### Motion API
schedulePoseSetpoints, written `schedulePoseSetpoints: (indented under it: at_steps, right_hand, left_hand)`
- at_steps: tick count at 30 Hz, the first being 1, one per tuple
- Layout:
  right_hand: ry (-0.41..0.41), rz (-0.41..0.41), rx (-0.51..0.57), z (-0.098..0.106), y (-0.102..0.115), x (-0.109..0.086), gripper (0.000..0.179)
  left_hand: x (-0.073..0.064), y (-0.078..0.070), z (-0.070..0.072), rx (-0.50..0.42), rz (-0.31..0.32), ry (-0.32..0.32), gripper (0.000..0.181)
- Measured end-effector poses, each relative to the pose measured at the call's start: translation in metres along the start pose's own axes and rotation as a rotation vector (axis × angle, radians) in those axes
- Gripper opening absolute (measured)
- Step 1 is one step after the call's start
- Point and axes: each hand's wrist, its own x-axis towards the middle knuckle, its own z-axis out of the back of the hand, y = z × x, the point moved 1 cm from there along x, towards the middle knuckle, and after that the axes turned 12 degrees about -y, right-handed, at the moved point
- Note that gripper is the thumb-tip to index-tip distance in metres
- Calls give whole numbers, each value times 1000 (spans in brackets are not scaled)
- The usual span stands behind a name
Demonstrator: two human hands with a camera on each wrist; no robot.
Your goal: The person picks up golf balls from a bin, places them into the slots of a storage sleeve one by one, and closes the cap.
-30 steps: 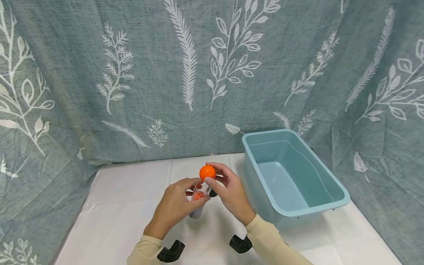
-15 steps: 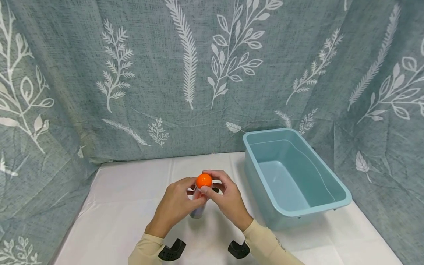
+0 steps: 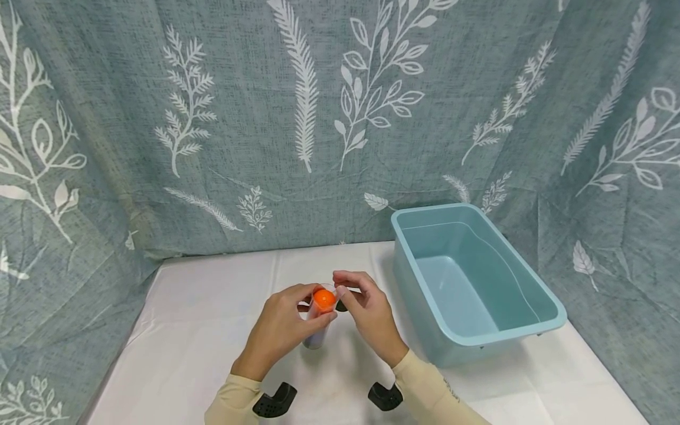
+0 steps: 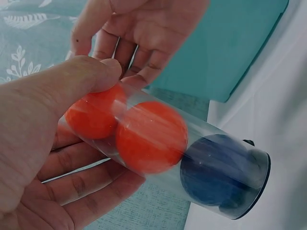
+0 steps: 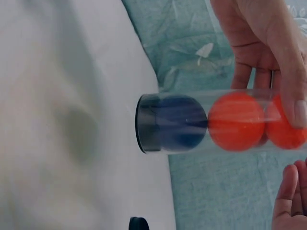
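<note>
My left hand (image 3: 284, 324) grips a clear plastic tube (image 3: 316, 339) near its upper end, thumb on one side and fingers on the other. Inside, two orange balls lie in line: the top orange ball (image 3: 324, 300) just within the mouth, and the second orange ball (image 4: 152, 137) below it. Under them, a dark blue ball (image 4: 211, 170) is by the tube's black-rimmed end. Close by the mouth is my right hand (image 3: 373, 316), its fingers loosely bent and holding nothing. Whether its fingertips touch the rim I cannot tell.
A light blue plastic tub (image 3: 425, 295) stands at the right on the white-covered table (image 3: 212, 330). Beyond the table hangs a grey-green leaf-patterned cloth (image 3: 239, 118). A small black object (image 3: 342, 306) shows partly behind my right hand. Black devices (image 3: 275, 401) sit at both wrists.
My right hand lowered an orange ball into the tube's mouth, let it go and drew back slightly to the right. My left hand kept its grip on the tube.
</note>
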Motion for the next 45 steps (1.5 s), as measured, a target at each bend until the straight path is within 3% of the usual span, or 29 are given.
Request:
schedulePoseSetpoints:
  at_steps: [10, 14, 19, 37, 45]
  right_hand:
    - [-72, -26, -98, 4, -14, 11, 28]
    - [-81, -56, -146, 6, -22, 17, 30]
    - [-66, -62, -223, 9, -35, 25, 33]
    - [167, -168, -588, 7, -75, 40, 55]
    - [274, -81, -731, 3, -90, 41, 62]
  left_hand:
    - [-10, 7, -3, -35, 115, 20, 40]
    - [-15, 10, -6, -58, 179, 36, 41]
    - [-23, 15, -11, -82, 214, 39, 42]
    - [-44, 21, -20, -121, 216, 25, 43]
    - [-50, 24, -22, -161, 220, 15, 44]
